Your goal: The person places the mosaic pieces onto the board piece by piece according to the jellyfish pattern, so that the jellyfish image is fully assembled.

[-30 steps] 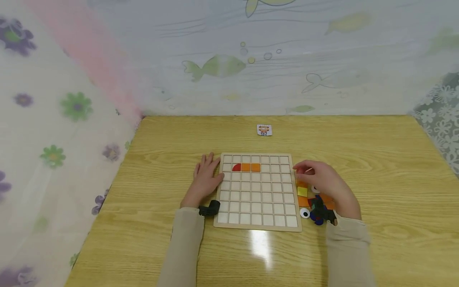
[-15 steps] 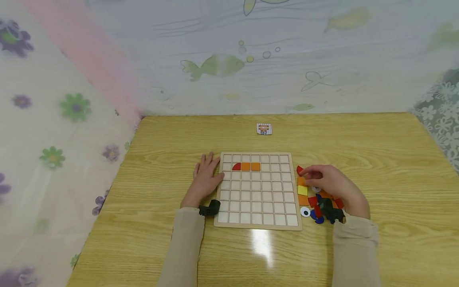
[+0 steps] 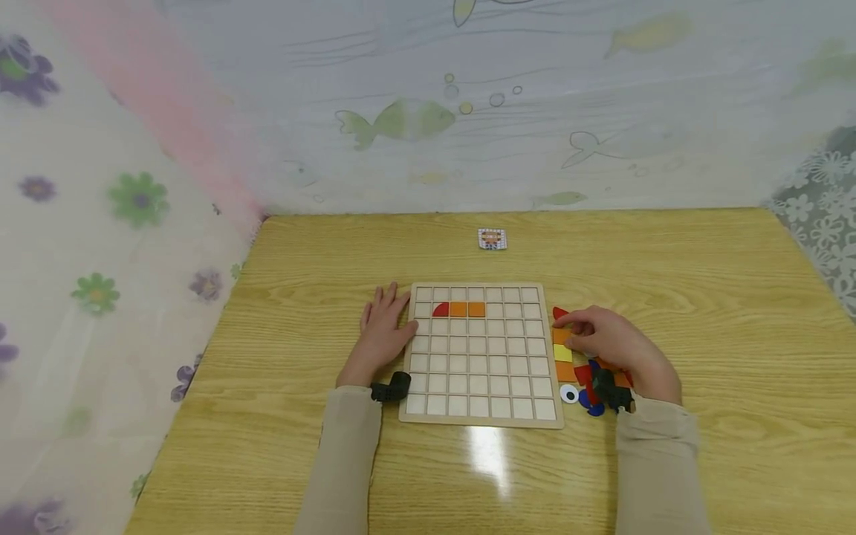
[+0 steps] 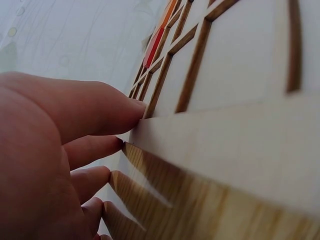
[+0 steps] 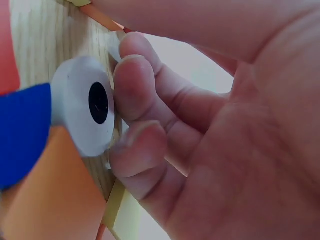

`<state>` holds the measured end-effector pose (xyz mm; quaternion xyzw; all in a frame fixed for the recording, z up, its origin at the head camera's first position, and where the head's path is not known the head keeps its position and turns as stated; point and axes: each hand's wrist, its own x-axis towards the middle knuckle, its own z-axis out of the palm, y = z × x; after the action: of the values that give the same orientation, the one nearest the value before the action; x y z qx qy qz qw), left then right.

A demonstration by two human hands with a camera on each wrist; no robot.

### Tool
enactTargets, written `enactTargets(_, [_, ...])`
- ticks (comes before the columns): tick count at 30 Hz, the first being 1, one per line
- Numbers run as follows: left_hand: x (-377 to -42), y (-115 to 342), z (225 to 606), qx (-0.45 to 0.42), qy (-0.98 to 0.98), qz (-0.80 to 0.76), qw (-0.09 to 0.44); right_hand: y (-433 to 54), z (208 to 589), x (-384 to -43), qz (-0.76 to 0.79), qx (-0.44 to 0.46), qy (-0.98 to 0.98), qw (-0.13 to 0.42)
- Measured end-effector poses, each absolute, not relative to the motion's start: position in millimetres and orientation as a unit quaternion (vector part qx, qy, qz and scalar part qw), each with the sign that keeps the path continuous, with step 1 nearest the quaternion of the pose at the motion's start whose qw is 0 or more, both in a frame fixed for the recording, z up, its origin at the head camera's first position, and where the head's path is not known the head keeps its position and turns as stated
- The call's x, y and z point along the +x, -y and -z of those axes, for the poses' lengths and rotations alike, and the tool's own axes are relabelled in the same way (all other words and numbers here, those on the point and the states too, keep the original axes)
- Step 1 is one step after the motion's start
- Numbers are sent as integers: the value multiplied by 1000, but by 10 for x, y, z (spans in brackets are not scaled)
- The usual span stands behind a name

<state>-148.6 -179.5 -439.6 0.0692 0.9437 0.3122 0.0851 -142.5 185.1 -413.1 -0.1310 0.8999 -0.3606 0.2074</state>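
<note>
My left hand (image 3: 384,334) rests flat at the left edge of a wooden grid board (image 3: 438,423), its thumb on the rim and other fingers spread on the table. In one row of the board sit a red quarter-round piece (image 3: 442,310) and two orange square tiles (image 3: 467,309). My right hand (image 3: 611,338) hovers over loose pieces beside the board, fingers bent, thumb and index apart around an orange tile (image 3: 562,336). Just beyond the index lies a red piece (image 3: 559,313). Close to the fingers in the right wrist view is a white eye piece (image 5: 80,105).
Below the right hand lie a yellow tile (image 3: 563,353), another eye piece (image 3: 569,394), blue pieces (image 3: 591,403) and more red and orange ones, partly hidden by the wrist camera. A small picture card (image 3: 492,238) lies beyond the board, near the patterned wall (image 3: 401,171).
My right hand drew back from the red piece towards the right, then came slightly left again over the orange tile. The red piece has turned a little. My left hand has stayed put.
</note>
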Motion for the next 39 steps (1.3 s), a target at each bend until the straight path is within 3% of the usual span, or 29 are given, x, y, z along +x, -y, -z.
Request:
enactTargets(23, [-1466,1804,4384,72,-944,-309,85,-1712,4148,-1425,337,-131,-912,193])
enactTargets(39, [-1478,1791,4392,71,-942,-317,80,-1699,4101,-1429,381,-87,-892,227])
